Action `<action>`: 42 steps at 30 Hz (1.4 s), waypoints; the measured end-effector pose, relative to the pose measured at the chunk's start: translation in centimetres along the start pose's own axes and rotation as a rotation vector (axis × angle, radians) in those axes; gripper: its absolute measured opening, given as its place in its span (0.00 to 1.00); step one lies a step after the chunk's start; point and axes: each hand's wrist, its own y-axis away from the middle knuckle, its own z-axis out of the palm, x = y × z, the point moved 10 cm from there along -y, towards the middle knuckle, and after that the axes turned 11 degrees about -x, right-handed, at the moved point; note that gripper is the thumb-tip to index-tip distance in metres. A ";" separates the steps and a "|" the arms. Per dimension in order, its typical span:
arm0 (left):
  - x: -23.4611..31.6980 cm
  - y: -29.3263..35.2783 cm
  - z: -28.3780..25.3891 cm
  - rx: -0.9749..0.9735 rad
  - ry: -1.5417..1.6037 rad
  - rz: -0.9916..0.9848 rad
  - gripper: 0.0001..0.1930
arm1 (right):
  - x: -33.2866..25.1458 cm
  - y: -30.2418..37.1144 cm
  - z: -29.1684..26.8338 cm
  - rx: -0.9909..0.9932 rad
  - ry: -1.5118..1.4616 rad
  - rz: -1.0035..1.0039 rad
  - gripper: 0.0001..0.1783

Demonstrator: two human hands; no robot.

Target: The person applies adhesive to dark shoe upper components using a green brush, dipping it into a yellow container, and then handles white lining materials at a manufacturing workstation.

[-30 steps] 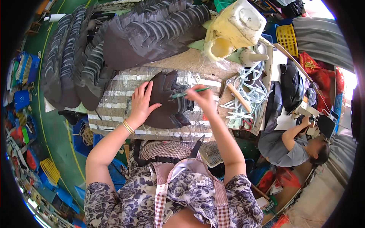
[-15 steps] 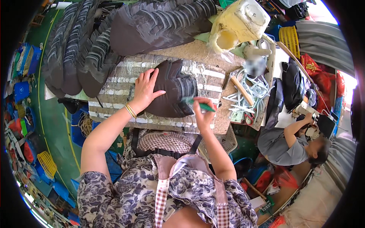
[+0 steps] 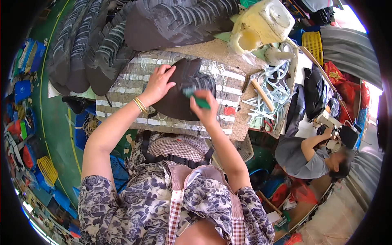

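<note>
Several dark brown curved sheet pieces [image 3: 173,102] lie fanned in an overlapping stack on the striped board [image 3: 122,110], with grey-smeared edges at the right. My left hand [image 3: 158,86] rests on their left side, fingers spread, thumb pointing right. In my right hand [image 3: 207,109] is a green-handled brush [image 3: 201,102]; its pale bristle end is over the middle of the pieces, blurred by motion. Whether the bristles press on the surface is hard to tell. A small red patch [image 3: 230,111] shows on the board right of my right hand.
Large fanned stacks of similar brown pieces [image 3: 163,34] fill the far and left table. A cut-open yellowish plastic container [image 3: 261,26] stands far right. Pale strips [image 3: 281,98] and a wooden stick [image 3: 262,95] lie at the right. Another person [image 3: 302,157] works beyond them.
My right hand has swept the brush leftward from the pieces' right edge toward their middle. The left hand stays on the pieces. The view has shifted slightly.
</note>
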 end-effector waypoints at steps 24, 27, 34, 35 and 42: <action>1.4 -0.2 -1.8 0.126 0.159 0.077 0.20 | 5.9 -0.6 -3.4 0.050 0.013 0.431 0.10; 3.3 1.9 -1.4 -0.005 0.109 0.455 0.12 | 4.9 -1.3 -7.6 0.188 0.000 0.474 0.11; 5.0 4.4 -1.5 0.004 -0.181 0.824 0.06 | 3.7 -3.0 -1.1 -0.276 -0.148 0.468 0.15; 5.3 4.4 -1.4 -0.012 -0.194 0.836 0.06 | 4.7 -2.5 -1.1 -0.265 -0.075 0.492 0.16; 0.9 2.3 -2.3 -0.032 0.366 0.411 0.11 | 4.1 -1.8 -4.4 -0.233 0.015 0.455 0.13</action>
